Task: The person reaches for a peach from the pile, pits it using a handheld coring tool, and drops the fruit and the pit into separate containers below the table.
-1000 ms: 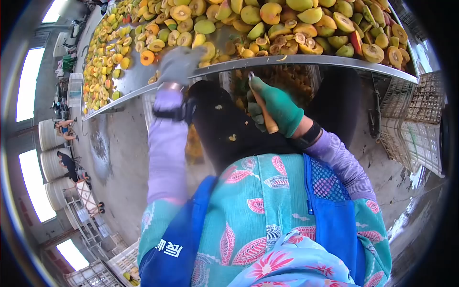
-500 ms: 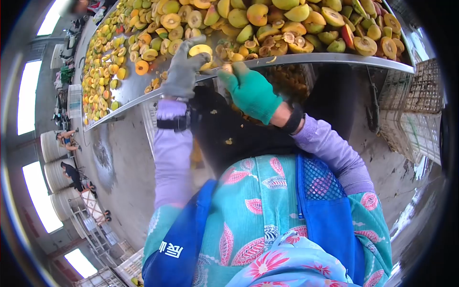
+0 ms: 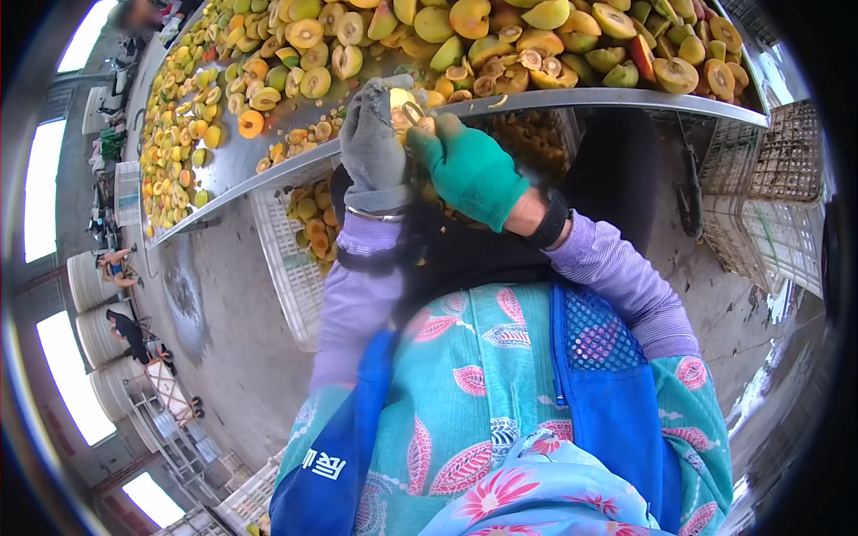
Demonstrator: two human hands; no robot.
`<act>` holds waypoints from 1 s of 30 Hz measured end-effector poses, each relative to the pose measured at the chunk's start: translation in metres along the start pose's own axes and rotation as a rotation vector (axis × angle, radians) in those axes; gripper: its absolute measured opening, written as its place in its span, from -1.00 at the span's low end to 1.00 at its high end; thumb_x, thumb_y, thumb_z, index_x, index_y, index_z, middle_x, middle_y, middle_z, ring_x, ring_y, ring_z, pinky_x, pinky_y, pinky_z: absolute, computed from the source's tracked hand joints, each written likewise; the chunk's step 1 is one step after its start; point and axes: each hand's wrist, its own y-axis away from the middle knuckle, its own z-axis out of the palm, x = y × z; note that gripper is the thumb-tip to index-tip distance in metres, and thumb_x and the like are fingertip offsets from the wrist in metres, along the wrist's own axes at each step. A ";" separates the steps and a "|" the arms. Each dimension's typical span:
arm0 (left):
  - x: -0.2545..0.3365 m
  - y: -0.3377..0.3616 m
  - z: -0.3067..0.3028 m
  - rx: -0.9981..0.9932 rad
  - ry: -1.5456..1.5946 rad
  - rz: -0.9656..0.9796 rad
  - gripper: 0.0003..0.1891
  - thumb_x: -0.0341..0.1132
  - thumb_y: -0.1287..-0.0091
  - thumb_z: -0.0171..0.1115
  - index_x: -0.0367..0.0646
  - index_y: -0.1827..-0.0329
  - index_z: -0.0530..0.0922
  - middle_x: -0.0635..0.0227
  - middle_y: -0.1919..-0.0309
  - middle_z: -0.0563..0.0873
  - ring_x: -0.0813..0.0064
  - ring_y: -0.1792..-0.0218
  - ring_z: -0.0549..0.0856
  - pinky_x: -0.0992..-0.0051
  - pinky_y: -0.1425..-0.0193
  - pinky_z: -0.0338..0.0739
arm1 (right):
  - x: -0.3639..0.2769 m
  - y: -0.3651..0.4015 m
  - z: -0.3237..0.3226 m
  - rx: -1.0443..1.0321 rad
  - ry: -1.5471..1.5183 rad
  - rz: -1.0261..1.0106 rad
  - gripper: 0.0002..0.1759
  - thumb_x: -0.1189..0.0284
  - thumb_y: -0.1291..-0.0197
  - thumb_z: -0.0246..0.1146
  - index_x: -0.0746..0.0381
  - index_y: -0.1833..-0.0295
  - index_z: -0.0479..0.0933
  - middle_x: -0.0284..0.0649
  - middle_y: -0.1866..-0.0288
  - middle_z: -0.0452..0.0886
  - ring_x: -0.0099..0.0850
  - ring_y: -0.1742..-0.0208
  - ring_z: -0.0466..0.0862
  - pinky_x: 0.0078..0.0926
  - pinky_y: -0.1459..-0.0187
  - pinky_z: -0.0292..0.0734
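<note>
The left hand, in a grey, fuzzy cloth glove (image 3: pixel 373 143), has its fingers wrapped around a round yellow fruit half (image 3: pixel 399 98). The fruit half is just over the near edge of the shiny grey metal tabletop (image 3: pixel 231 163), maybe so bits can drop down below. The right hand, in a green knitted glove (image 3: pixel 472 171), has its fingers curled tight on a small tool with a thin metal loop (image 3: pixel 413 113). Its handle is hidden in the glove. The loop is at the cut side of the fruit, and the left hand seems to keep it steady.

A big heap of cut yellow, green and orange fruit (image 3: pixel 617 49) lies on the tabletop, close enough to reach. The skins look smooth, and the cut sides look damp. The tabletop has a raised rim, which likely stops fruit rolling off. Below, a white plastic crate with slots (image 3: pixel 284 272) holds more fruit.
</note>
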 end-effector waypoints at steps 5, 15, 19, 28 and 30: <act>0.009 0.006 0.022 0.179 0.743 -0.337 -0.82 -0.30 -0.46 0.06 -0.22 0.11 0.56 0.29 0.35 0.66 0.52 0.30 0.64 0.54 0.21 0.57 | -0.009 0.001 0.001 -0.095 -0.185 0.175 -0.49 0.07 -0.41 0.00 0.39 0.13 0.41 0.15 0.45 0.59 0.05 0.46 0.63 -0.07 0.42 0.51; 0.009 -0.004 0.025 0.068 1.019 -0.378 -0.85 -0.30 -0.45 0.07 -0.21 0.17 0.52 0.23 0.35 0.66 0.43 0.36 0.63 0.50 0.23 0.55 | -0.012 -0.007 -0.010 -0.265 -0.386 0.317 -0.48 0.10 -0.42 -0.03 0.44 0.07 0.38 0.04 0.53 0.55 -0.12 0.59 0.63 -0.25 0.67 0.53; 0.020 -0.016 0.013 -0.015 0.784 -0.407 -0.79 -0.26 -0.44 0.10 -0.25 0.17 0.53 0.22 0.34 0.67 0.42 0.40 0.65 0.49 0.29 0.57 | 0.003 -0.007 0.003 -0.006 -0.263 -0.016 -0.47 0.06 -0.40 -0.01 0.41 0.12 0.44 0.03 0.53 0.54 -0.15 0.54 0.62 -0.25 0.53 0.49; -0.003 -0.038 0.012 -0.415 0.797 -0.360 -0.68 -0.16 -0.45 0.01 -0.26 0.17 0.58 0.24 0.43 0.69 0.43 0.40 0.68 0.49 0.28 0.59 | -0.017 -0.007 -0.030 -0.681 -1.577 0.547 -0.60 -0.01 -0.45 -0.09 0.09 0.20 0.36 -0.55 0.62 0.30 -0.67 0.67 0.27 -0.63 0.61 0.21; 0.001 -0.036 0.015 -0.363 1.051 -0.474 -0.66 -0.10 -0.44 0.01 -0.22 0.18 0.57 0.20 0.42 0.66 0.38 0.42 0.66 0.46 0.30 0.59 | -0.012 -0.011 -0.029 -0.756 -1.722 0.529 -0.60 0.00 -0.46 -0.11 0.09 0.20 0.37 -0.56 0.63 0.29 -0.68 0.68 0.27 -0.64 0.61 0.20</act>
